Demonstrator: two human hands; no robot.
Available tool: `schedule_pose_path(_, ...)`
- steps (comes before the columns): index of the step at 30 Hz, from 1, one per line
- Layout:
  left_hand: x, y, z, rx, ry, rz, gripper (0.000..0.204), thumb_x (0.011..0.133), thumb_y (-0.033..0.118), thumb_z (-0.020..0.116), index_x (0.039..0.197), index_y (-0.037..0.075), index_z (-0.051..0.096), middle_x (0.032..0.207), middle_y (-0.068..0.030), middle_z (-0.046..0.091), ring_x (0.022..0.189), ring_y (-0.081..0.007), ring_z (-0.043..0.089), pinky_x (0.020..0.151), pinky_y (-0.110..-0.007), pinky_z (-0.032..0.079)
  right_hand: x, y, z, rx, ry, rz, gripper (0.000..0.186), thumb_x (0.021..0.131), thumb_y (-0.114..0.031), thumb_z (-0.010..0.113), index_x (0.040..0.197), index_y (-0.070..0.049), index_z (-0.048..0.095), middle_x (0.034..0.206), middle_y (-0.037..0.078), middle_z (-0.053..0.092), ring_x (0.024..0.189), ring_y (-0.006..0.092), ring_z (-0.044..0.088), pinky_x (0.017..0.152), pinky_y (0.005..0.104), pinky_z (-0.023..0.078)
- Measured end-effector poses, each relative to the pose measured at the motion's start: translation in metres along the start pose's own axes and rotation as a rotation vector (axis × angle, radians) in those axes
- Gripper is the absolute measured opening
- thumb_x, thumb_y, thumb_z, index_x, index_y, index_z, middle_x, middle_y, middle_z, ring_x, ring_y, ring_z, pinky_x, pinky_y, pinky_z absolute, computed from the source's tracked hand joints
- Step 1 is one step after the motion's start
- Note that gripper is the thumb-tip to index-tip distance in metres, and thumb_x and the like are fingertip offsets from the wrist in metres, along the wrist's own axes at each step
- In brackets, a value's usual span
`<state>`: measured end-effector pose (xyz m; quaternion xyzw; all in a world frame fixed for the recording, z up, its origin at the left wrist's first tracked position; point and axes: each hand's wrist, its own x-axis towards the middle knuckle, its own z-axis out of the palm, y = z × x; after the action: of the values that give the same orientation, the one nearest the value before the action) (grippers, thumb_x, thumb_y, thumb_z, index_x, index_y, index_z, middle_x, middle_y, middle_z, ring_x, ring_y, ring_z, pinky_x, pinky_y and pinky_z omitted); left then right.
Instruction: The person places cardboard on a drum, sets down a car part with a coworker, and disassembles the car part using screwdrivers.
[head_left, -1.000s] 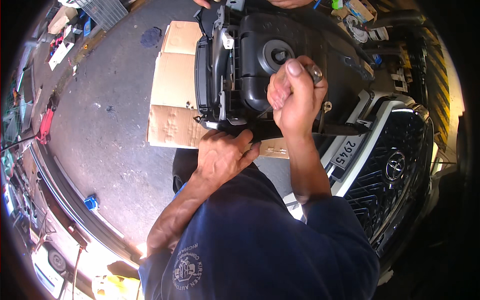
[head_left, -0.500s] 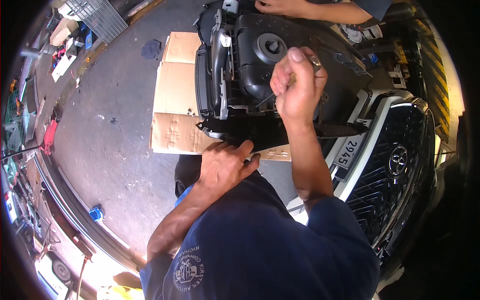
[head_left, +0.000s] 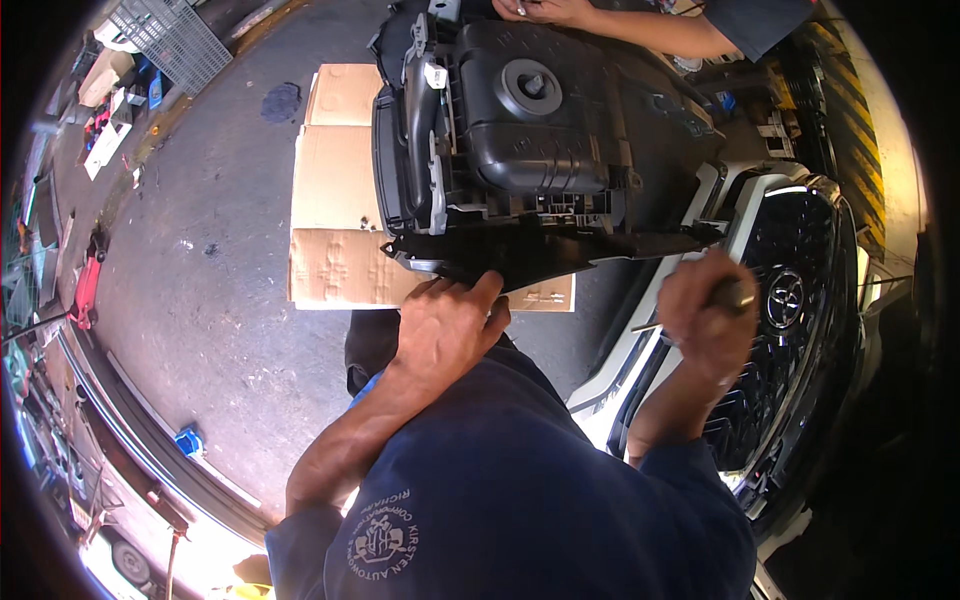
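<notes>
A bulky black plastic car assembly (head_left: 535, 150) with a round cap on top lies over flattened cardboard. Along its near side runs a thin black plastic panel (head_left: 520, 255). My left hand (head_left: 448, 325) is closed on the near edge of that panel, its fingertips partly hidden. To the right, my right hand (head_left: 705, 315), slightly blurred, is wrapped round a screwdriver (head_left: 738, 296). The handle's end shows above the fist and the thin shaft pokes out on the left. This hand is apart from the assembly, over a car's front bumper and grille.
The cardboard (head_left: 335, 185) sticks out left of the assembly. Close by on the right is the white and black car front (head_left: 775, 350). Another person's hand (head_left: 550, 12) is at the assembly's far edge. A red jack-like tool (head_left: 88, 285) lies on the floor at left.
My right hand has swung from above the assembly to the right and nearer me, carrying the screwdriver away from it. My left hand stays on the panel edge.
</notes>
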<state>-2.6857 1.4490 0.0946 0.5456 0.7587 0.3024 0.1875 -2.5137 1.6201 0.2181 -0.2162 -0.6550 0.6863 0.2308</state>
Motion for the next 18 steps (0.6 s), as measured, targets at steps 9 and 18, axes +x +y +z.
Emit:
schedule_pose_path(9,-0.004,0.007,-0.006,-0.002,-0.048,-0.086,0.026,0.08,0.017,0.065,0.105,0.009,0.061,0.071,-0.0148,0.065,0.064,-0.0319,0.065,0.06,-0.043,0.052,-0.043,0.121,0.03,-0.777,-0.317,0.451,0.031,0.08,-0.028,0.068,0.092,-0.002,0.058,0.079,0.012,0.065,0.071,0.0289,0.063,0.064,0.0367,0.047)
schedule_pose_path(18,-0.015,0.015,-0.006,0.081,-0.03,-0.139,0.027,0.081,0.016,0.064,0.108,0.011,0.063,0.081,-0.016,0.069,0.072,-0.0321,0.068,0.064,-0.04,0.053,-0.095,0.229,0.028,-0.844,-0.311,0.665,0.035,0.082,-0.027,0.064,0.107,-0.003,0.059,0.101,0.02,0.065,0.098,0.0376,0.061,0.083,0.044,0.048)
